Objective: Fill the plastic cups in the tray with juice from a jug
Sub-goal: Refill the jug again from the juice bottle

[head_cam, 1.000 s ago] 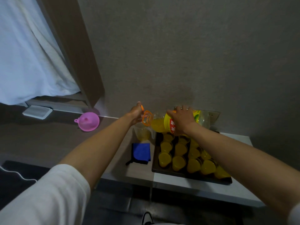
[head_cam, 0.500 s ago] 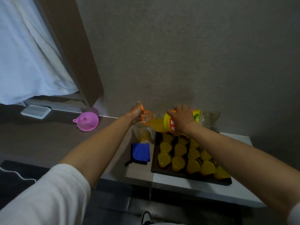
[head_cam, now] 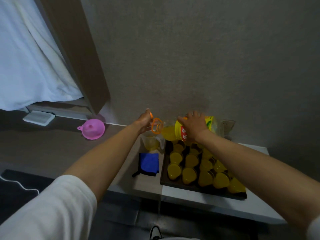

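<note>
A large juice bottle (head_cam: 212, 124) with a yellow label lies tipped on its side, neck to the left, above a clear jug (head_cam: 151, 143) that holds some yellow juice. My right hand (head_cam: 193, 126) grips the bottle's body from above. My left hand (head_cam: 144, 121) holds the orange handle ring (head_cam: 156, 126) at the bottle's neck. To the right of the jug, a dark tray (head_cam: 163, 177) holds several plastic cups (head_cam: 189, 173) of yellow juice. My right forearm hides part of the tray.
A blue cloth (head_cam: 149, 164) lies in front of the jug. A pink funnel (head_cam: 93, 129) sits on the brown counter (head_cam: 43, 146) to the left. The wall stands right behind the bottle. A white table surface (head_cam: 216, 203) carries the tray.
Hardly anything differs; both hands keep the bottle tipped over the jug in the same place.
</note>
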The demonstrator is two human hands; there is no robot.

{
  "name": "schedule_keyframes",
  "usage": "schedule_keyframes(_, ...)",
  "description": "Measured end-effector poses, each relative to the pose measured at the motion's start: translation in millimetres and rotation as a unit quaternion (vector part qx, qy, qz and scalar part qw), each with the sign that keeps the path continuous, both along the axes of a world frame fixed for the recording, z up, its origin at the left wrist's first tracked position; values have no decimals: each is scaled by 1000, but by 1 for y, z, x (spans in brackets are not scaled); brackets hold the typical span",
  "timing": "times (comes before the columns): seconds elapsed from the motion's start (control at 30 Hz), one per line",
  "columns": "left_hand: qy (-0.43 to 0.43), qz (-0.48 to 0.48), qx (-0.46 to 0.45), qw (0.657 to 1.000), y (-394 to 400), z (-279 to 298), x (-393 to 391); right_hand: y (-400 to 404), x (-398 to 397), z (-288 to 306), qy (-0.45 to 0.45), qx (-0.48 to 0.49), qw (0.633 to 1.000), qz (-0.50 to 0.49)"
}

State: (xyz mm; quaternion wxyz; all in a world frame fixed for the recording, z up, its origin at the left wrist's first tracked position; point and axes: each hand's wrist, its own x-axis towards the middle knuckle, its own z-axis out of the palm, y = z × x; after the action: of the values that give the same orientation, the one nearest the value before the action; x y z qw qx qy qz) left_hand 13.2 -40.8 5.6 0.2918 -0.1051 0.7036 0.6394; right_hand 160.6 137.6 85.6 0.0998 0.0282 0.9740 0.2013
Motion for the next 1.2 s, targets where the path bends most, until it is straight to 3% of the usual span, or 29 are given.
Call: schedule_keyframes(1.2, -3, 7, 4, 1000, 0, 10, 6, 3, -9, -8, -9, -14, 1000, -1)
